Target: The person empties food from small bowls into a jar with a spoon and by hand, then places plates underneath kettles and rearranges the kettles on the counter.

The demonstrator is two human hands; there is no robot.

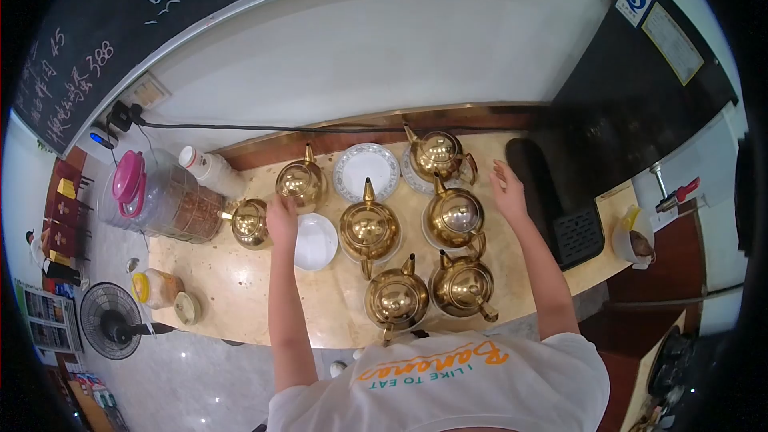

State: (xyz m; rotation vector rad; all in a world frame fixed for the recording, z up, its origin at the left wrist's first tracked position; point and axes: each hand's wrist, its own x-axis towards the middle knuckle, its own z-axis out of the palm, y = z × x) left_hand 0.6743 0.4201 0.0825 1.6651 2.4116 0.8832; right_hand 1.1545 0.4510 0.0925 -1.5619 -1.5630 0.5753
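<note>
My left hand [282, 221] is closed at the lower edge of a golden teapot [302, 182], where the handle is hidden by the fingers. A smaller golden teapot [250, 224] stands just left of this hand, and a white bowl [316, 242] lies to its right. My right hand [508, 192] is raised with its fingers apart and nothing in it, right of a golden teapot [436, 154] at the back and another teapot [454, 218] in front of that one. More golden teapots stand in the middle [370, 229] and near the front edge [397, 299].
On the wooden table [232, 292] are a patterned plate [366, 173], a large jar with a pink lid [180, 200], a white bottle [214, 172] and a small jar [162, 289]. A black tray [578, 237] is at the right. A cable [264, 127] runs along the wall.
</note>
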